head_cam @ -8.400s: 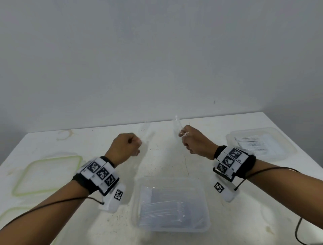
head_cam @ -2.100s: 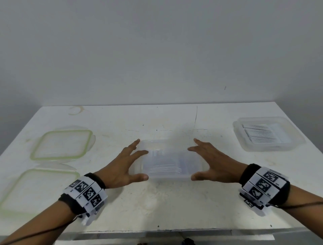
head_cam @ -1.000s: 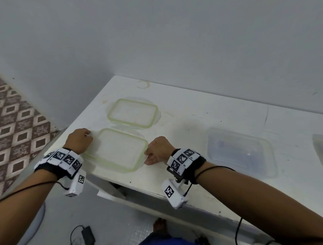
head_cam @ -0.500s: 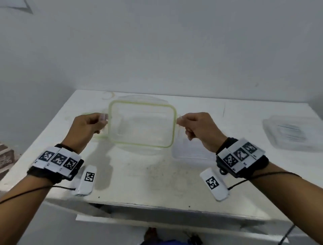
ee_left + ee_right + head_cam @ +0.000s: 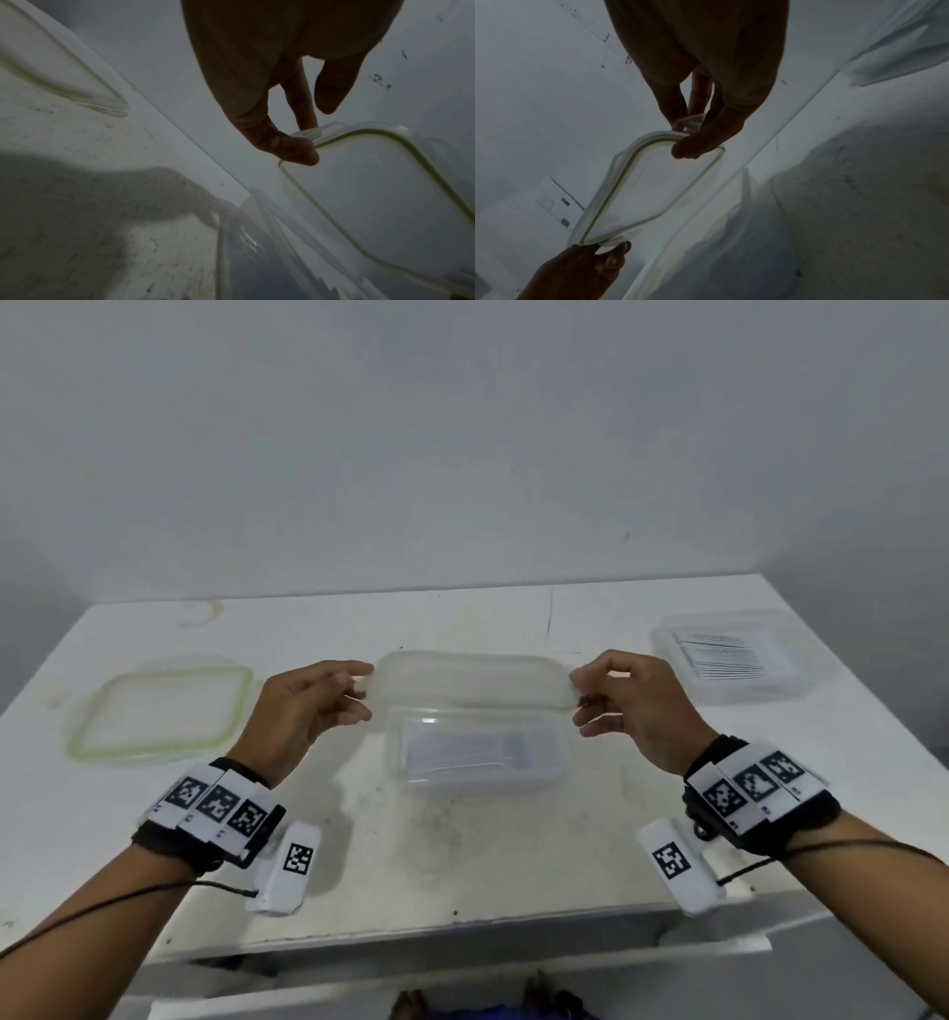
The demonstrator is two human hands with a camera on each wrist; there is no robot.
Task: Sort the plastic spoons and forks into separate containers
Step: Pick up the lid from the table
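The left hand (image 5: 303, 711) pinches one short end of a clear lid (image 5: 472, 680), thumb and fingers closed on its edge tab; in the left wrist view the thumb (image 5: 290, 150) lies on the underside by the green seal while a finger sits on the tab above. The right hand (image 5: 634, 706) pinches the opposite short end the same way, its thumb (image 5: 700, 144) pressed against the lid's rim in the right wrist view. Between the two hands the lid hangs in the air, roughly level and seen nearly edge-on from the head view, just above and a little behind an open clear tub (image 5: 475, 755) that stands on the white worktop (image 5: 462, 855). Inside the tub lies a flat pile of clear plastic cutlery (image 5: 462, 755); whether these are spoons or forks cannot be told. To the left, well apart from the tub, a second lid (image 5: 156, 711) with a green seal lies flat on the worktop. At the far right stands another clear tub (image 5: 744, 654) with its lid on and more cutlery showing as thin dark lines through it. Both wrists carry black bands with square printed markers, and thin cables run back along the forearms.
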